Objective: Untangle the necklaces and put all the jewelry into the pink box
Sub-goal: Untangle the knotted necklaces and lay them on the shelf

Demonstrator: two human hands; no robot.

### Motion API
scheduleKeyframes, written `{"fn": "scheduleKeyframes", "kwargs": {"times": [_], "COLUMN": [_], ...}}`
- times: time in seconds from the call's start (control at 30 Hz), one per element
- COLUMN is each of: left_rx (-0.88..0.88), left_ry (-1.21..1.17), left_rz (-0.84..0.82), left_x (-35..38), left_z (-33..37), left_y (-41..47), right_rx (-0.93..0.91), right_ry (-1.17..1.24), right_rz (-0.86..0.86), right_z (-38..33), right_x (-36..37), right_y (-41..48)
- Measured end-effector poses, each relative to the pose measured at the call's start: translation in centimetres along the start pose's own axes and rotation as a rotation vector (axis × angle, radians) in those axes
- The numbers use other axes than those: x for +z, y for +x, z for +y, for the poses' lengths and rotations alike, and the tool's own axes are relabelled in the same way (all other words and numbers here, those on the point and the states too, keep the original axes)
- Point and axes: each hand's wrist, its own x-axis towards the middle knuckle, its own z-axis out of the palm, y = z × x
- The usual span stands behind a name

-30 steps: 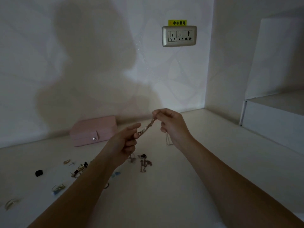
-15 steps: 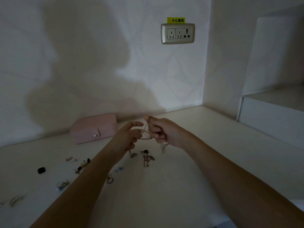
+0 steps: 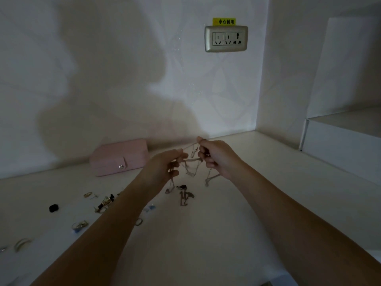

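Thin tangled necklaces [image 3: 192, 165] hang in loops between my two hands above the pale desk. My left hand [image 3: 165, 168] pinches one side of the chains, and my right hand [image 3: 216, 156] pinches the other side a little higher. One strand droops below my right hand [image 3: 209, 179], another below my left. A closed pink box [image 3: 118, 156] with a snap button stands against the wall, left of my hands. Under the chains lies a small dark pendant piece [image 3: 185, 195].
Several rings and earrings lie scattered on the desk at the left: a gold cluster [image 3: 105, 202], a black stud [image 3: 54, 207], a ring [image 3: 79, 225], a silver band [image 3: 21, 243], a small ring [image 3: 138, 221]. A wall socket [image 3: 226, 38] is above. A white shelf step [image 3: 342, 139] stands right.
My hands have drawn slightly apart again, spreading the necklaces into hanging loops; a second ago they held the tangle as a short bunch.
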Motion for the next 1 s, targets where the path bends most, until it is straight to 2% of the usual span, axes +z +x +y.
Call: {"fn": "scheduleKeyframes", "kwargs": {"times": [0.07, 0.17, 0.27, 0.37, 0.47, 0.67, 0.77, 0.83, 1.0], "left_rx": [-0.016, -0.043, -0.059, -0.101, -0.117, -0.108, -0.079, -0.068, -0.083], "left_ry": [-0.138, -0.31, -0.648, -0.771, -0.668, -0.402, -0.365, -0.381, -0.348], "left_rz": [0.005, 0.002, 0.013, -0.022, -0.052, -0.014, -0.013, 0.007, 0.005], "left_x": [-0.2, 0.2, 0.7, 0.3, -0.6, -0.9, -1.0, -1.3, -2.1], "left_z": [0.1, 0.5, 0.9, 1.4, 1.6, 1.3, 1.3, 1.3, 0.9], "left_y": [0.2, 0.1, 0.0, -0.4, -0.3, -0.2, -0.4, -0.3, -0.1], "right_rx": [0.046, 0.168, 0.236, 0.227, 0.165, -0.037, 0.068, 0.162, 0.243], "right_ry": [0.152, 0.348, 0.318, 0.206, 0.013, -0.041, 0.165, 0.202, 0.229], "right_rz": [0.026, -0.059, -0.166, -0.113, -0.067, -0.01, -0.207, -0.316, -0.418], "right_z": [-0.1, -0.3, -0.4, -0.3, 0.0, 0.3, -0.7, -1.0, -1.2], "right_x": [-0.4, -0.6, -0.5, -1.0, -1.0, -0.3, -0.8, -1.0, -1.1], "right_y": [0.2, 0.3, 0.4, 0.6, 0.7, 0.9, 0.4, 0.1, -0.1]}}
